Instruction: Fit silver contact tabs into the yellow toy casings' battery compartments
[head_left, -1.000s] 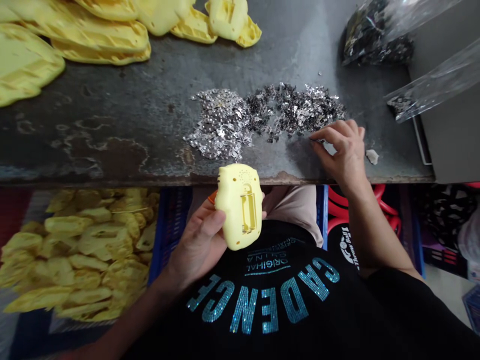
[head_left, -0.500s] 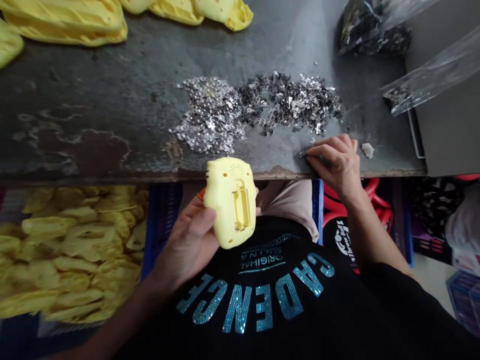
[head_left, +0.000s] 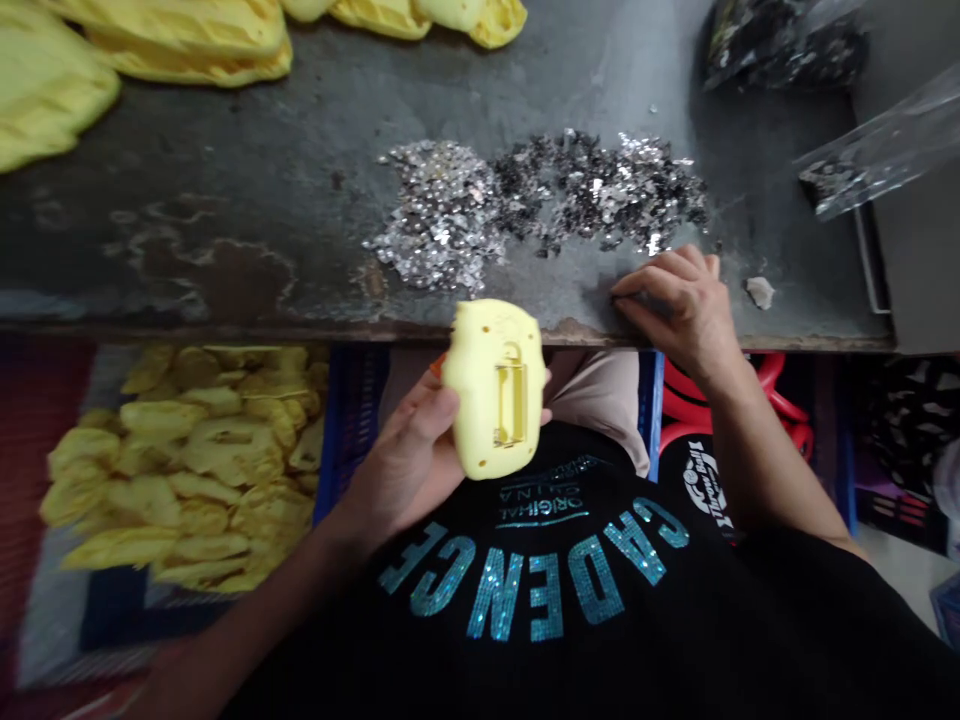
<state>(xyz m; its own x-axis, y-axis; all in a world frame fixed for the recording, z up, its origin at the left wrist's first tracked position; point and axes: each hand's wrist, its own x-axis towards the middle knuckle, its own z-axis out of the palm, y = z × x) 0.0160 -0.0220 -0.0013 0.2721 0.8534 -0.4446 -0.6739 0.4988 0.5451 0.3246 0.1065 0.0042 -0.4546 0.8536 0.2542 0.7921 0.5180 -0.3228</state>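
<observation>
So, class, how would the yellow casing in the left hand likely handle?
The yellow casing is probably stiff, showing no bend where the left hand grips it. It looks like plastic with an open compartment, so likely light for its size.

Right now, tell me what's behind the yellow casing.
Behind the yellow casing, fingertips of the left hand show past its right edge and something orange at its left; the casing hides the rest.

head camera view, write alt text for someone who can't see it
A left hand holds a yellow plastic shell with an open rectangular compartment, while the right hand has its fingertips together at a grey tabletop. Beyond them lie heaps of small shiny metal pieces; more yellow shells sit at the table's far left.
</observation>
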